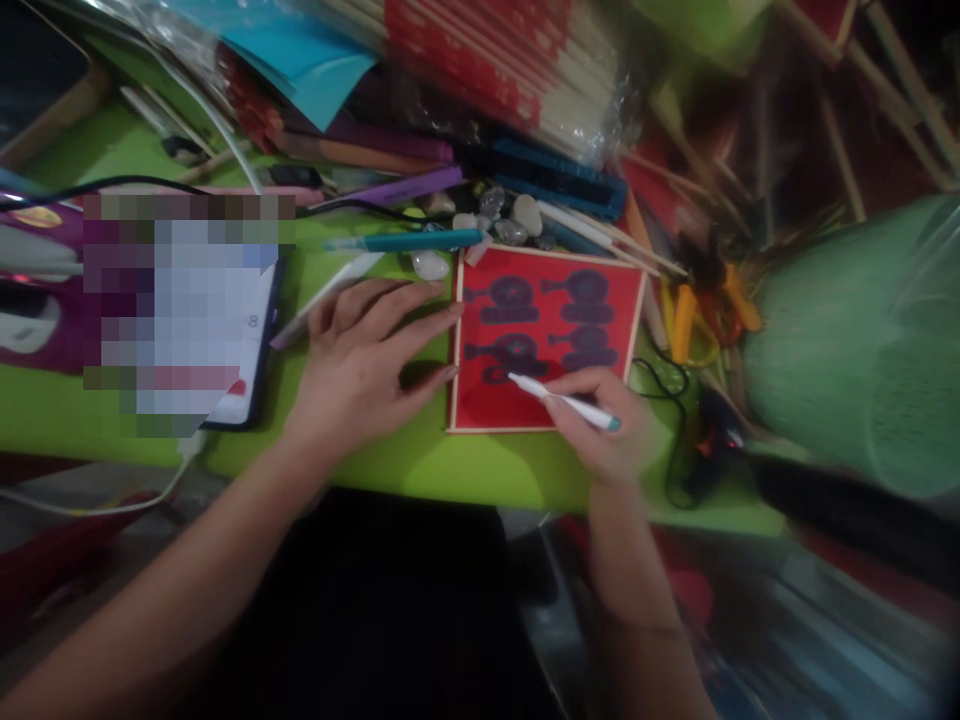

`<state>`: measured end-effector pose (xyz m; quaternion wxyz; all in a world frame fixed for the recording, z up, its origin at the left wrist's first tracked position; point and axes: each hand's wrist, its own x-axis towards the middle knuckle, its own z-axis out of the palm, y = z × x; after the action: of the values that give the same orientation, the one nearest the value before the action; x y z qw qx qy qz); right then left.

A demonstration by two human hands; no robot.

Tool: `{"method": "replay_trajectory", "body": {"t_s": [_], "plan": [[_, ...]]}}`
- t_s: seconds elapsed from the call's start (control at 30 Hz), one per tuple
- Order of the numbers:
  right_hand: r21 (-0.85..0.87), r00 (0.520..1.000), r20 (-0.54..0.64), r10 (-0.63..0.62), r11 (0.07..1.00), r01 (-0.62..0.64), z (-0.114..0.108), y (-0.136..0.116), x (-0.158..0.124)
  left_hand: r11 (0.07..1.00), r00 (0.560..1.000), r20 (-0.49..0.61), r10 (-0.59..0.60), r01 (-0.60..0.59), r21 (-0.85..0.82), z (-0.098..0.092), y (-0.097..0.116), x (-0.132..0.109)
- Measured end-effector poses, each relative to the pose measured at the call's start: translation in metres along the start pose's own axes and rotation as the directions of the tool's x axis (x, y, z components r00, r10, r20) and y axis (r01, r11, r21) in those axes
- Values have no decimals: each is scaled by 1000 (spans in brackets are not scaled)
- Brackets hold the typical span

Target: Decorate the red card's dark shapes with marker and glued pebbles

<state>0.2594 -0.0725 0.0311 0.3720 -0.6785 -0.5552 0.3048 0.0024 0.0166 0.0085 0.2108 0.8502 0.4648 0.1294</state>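
Observation:
A red square panel (495,405) with a pale border lies on the green table, bearing several dark drawn shapes, each with a round part and a narrow arm. My right hand (604,420) pinches a white marker (555,395) with a teal end, its tip at the lower left shape. On the panel's left edge rest the fingertips of my left hand (367,350), fingers spread and nothing held. Just above that hand lie a teal pen (420,240) and a whitish stone (430,265).
A phone (247,350), partly blurred out, lies left with a white cable (184,460). Behind the panel are stones (510,230), pens and bundled wooden sticks (510,60). Yellow-handled scissors (682,320) and a green basket (855,340) stand at the right. The table's front edge (480,490) is near.

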Motion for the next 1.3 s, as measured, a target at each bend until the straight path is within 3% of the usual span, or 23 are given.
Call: {"method": "replay_trajectory", "body": {"t_s": [0.43,1.3], "plan": [[-43,998,39,-54,998,55,-1,-3,1,1000,1000,6,-17,18,-16,-1,2,1],[-41,999,-27,19,999,-20,0,-2,0,998,999,24,-25,26,-65,-2,2,1]]}}
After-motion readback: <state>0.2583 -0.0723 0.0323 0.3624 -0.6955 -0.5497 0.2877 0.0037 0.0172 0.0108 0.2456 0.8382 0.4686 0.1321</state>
